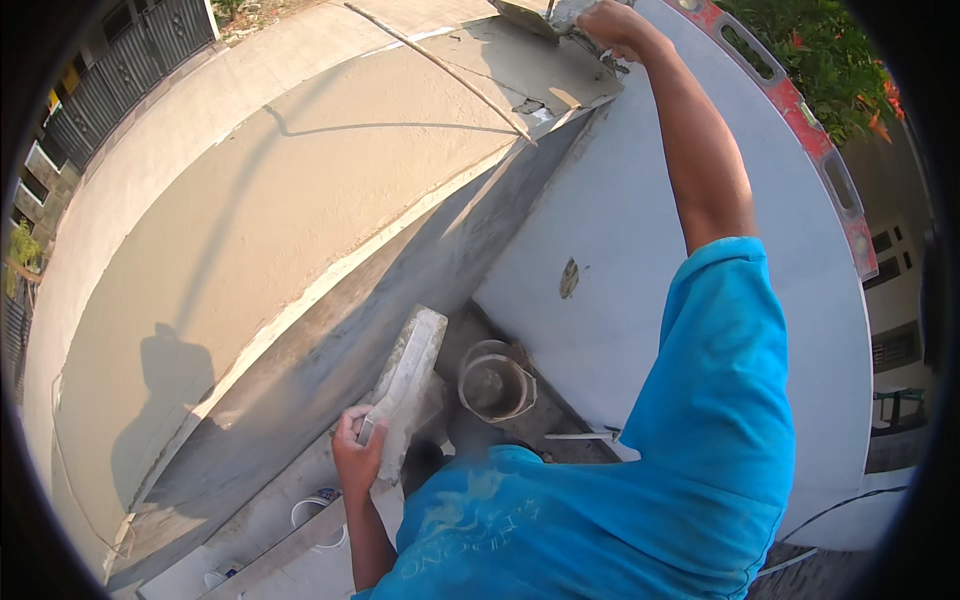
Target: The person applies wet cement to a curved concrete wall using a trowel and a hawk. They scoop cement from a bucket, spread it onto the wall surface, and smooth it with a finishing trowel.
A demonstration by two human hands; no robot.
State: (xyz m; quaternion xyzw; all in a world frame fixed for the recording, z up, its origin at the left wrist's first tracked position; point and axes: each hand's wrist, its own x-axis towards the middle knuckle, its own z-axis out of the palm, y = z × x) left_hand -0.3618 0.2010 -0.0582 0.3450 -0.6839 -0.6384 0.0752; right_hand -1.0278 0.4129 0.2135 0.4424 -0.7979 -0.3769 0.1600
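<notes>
My left hand (357,447) is closed round the handle of a long, mortar-smeared plastering float (412,352), held low before my body with its face tilted up. At the top edge, my stretched right arm ends in my right hand (617,28), its fingers closed over the far corner of the ledge. Beside it a flat grey trowel-like blade (527,18) shows, cut off by the frame; the handle is hidden. Below the hand lies rough mortar on the ledge end. The wide ledge top (300,190) carries smooth, wet-looking mortar.
A thin stick (440,68) lies across the ledge. A bucket (495,387) stands in the corner by my feet. A red spirit level (800,115) rests along the white wall (620,220). White pails (318,508) stand lower left, and a pale rod (580,436) lies near the wall.
</notes>
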